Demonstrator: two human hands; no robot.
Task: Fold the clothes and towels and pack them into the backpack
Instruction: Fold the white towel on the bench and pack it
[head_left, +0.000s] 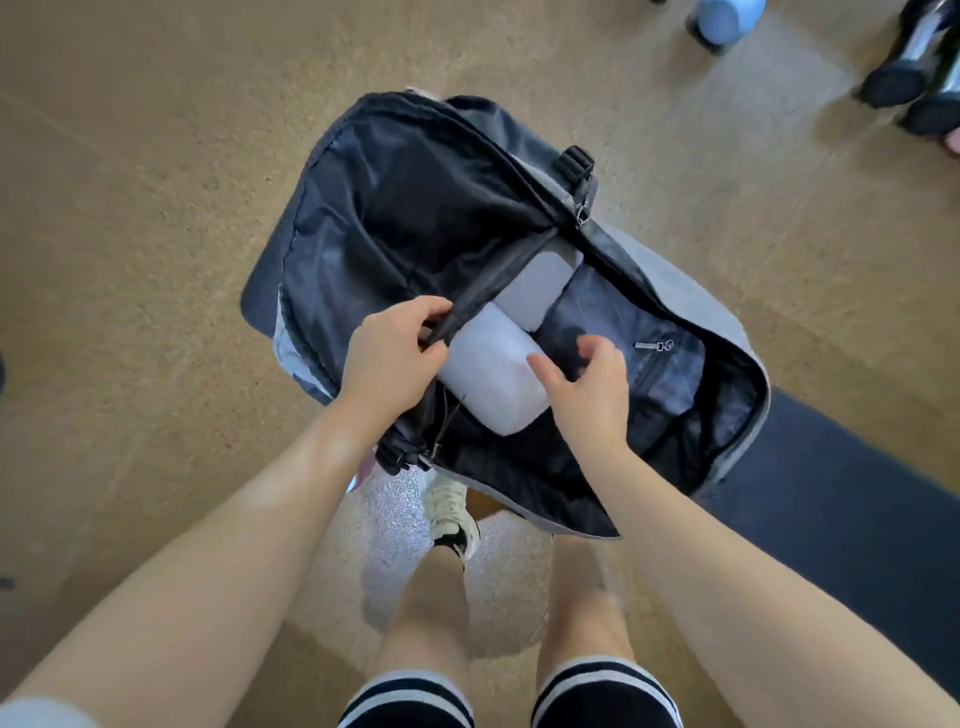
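While lying unzipped on tan floor (130, 208): backpack (675, 291) holding two white folded towels (488, 364); left hand (387, 353) pinching black strap (483, 291); right hand (587, 384) loosely curled, empty.

My left hand (387, 353) is out ahead of me, palm down, with thumb and fingers pinched round a dark strap (483, 291) that runs away from the grip up and to the right. My right hand (587, 387) hangs just beside it, level with it, fingers loosely curled and gripping nothing, thumb pointing toward the left hand. Both forearms are bare and reach forward, drawing closer toward the wrists.
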